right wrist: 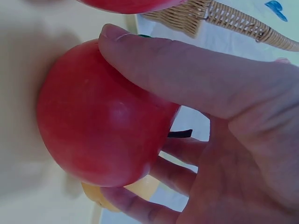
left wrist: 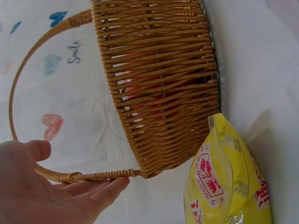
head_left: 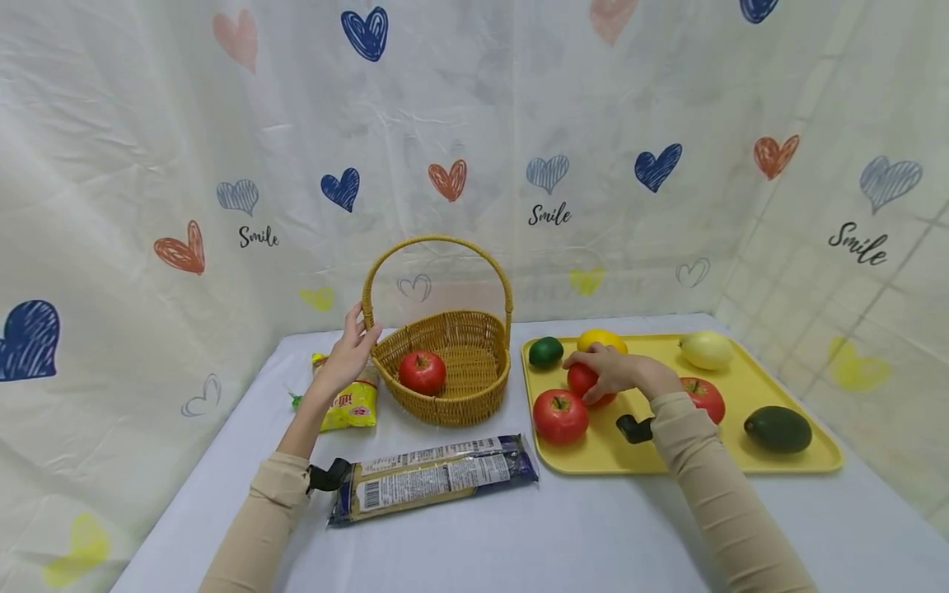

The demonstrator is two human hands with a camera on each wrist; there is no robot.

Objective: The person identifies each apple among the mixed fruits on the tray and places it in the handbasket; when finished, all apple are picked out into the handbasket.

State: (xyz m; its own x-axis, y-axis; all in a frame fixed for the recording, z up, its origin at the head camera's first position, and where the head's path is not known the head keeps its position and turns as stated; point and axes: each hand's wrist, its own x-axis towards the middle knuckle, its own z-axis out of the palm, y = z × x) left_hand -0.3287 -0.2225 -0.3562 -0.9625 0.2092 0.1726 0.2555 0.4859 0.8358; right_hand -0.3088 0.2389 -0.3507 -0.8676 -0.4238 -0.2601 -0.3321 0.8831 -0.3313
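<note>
My right hand [head_left: 619,371] grips a red apple [right wrist: 107,116] over the yellow tray [head_left: 615,449], thumb on one side and fingers round the other; its dark stem points toward the palm. Beside it on the tray are another red apple [head_left: 560,417], a small green fruit [head_left: 545,352] and a yellow fruit [head_left: 602,339]. My left hand [head_left: 347,356] rests against the left side of the handle of a wicker basket [head_left: 445,409], fingers extended along it and thumb raised in the left wrist view [left wrist: 51,186]. One red apple [head_left: 422,373] lies inside the basket.
On the tray's right side sit a pale yellow fruit [head_left: 706,351], a red apple [head_left: 703,397] partly behind the right sleeve, and a dark green avocado-like fruit [head_left: 778,429]. A yellow snack bag [head_left: 348,408] stands left of the basket. A long flat package [head_left: 437,479] lies in front.
</note>
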